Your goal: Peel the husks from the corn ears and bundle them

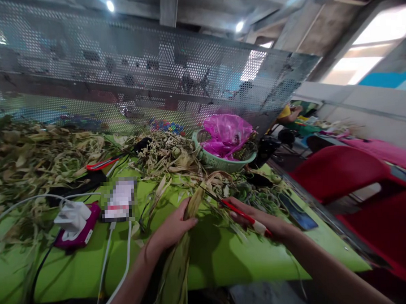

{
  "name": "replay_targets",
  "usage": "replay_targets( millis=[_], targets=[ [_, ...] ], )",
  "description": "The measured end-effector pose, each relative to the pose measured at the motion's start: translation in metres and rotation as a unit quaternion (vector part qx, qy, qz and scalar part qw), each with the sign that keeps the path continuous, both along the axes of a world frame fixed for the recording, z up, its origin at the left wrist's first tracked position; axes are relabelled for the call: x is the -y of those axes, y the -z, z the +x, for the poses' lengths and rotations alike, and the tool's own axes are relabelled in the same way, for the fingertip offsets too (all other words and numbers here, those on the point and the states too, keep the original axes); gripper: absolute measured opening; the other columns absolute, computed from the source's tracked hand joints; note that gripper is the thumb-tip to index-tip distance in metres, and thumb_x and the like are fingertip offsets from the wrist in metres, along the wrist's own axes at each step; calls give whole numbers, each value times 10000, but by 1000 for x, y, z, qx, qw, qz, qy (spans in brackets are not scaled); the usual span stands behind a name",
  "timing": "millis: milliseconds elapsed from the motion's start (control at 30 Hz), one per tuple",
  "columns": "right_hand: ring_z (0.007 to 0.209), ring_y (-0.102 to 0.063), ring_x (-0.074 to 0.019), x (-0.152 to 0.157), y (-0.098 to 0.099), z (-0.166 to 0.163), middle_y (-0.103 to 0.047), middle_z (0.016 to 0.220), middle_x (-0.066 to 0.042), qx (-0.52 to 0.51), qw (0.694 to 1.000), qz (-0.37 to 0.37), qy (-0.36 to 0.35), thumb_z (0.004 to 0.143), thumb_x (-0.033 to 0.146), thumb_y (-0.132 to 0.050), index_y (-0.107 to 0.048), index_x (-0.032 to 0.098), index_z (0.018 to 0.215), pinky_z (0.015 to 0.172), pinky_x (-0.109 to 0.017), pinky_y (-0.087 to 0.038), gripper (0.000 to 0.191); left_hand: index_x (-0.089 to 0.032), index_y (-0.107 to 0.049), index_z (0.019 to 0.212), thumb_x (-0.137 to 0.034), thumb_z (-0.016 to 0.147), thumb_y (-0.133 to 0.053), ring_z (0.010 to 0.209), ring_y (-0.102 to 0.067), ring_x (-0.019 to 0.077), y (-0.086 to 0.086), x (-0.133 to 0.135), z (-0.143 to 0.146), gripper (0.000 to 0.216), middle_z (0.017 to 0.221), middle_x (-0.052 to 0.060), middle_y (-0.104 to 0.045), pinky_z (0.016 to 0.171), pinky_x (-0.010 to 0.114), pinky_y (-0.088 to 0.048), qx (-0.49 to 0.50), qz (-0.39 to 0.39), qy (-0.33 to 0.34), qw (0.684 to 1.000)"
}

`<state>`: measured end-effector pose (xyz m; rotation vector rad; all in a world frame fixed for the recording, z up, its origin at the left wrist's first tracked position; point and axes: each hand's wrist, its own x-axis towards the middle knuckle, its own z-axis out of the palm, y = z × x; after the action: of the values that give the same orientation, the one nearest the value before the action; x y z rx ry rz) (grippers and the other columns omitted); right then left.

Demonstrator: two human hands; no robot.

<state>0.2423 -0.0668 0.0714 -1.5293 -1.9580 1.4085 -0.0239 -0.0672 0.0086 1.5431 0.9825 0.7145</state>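
My left hand is wrapped around a long bundle of dried green-yellow leaves that runs from the green table down toward me. My right hand holds a red-handled tool, which looks like a knife or scissors, with its tip pointing at the top of the bundle near a heap of leaf scraps. Both hands are closed on what they hold.
A green basket with a pink plastic bag stands at the back. A phone, a white charger on a magenta pack and cables lie at left. A perforated metal screen rises behind. Red chairs stand at right.
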Motion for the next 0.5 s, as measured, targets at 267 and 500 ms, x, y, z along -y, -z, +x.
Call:
replay_targets(
  millis=[267,500],
  targets=[
    [678,-541,-135,1,-1,-4,-595,851,-23,-86,991,-97,29,782,612,-612,-495,254,1288,640,-256,-459,630,-124,-291,1459,-266,784,-523,1400,-315,232,-2,-1,0,727,1514,111,-369,1161,350,-218,-4,14,0,1000],
    [791,-567,-191,-2,-7,-15,-594,904,-43,38,999,6,-6,823,630,-518,-549,233,1102,700,-303,-478,486,-161,-329,1440,-181,758,-501,1301,-445,230,3,4,6,704,1436,103,-469,1117,344,-294,26,11,26,999]
  ],
)
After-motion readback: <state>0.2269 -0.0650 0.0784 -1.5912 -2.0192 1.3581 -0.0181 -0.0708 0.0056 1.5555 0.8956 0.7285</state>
